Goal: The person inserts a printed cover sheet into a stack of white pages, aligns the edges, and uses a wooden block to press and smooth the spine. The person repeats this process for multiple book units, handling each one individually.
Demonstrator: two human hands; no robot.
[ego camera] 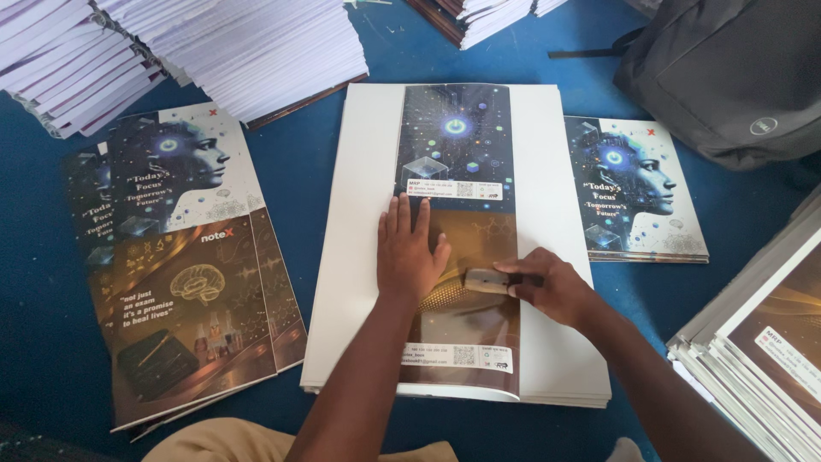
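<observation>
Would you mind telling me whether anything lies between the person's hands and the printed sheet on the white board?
Nothing visible does. The left hand lies flat on the printed sheet, and the right hand presses a small flat tool onto it.

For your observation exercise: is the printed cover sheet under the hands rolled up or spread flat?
Spread flat: the printed cover sheet lies on the white stack, left hand pressing it.

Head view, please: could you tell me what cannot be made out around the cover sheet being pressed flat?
- Small flat tool in the right hand: its far end is hidden by the fingers, kind unclear.
- Glossy cover sheet: its middle is hidden under the left hand.
- White paper stack: sheet count too fine to tell.
- Grey backpack: cut off by the frame's edge.
</observation>
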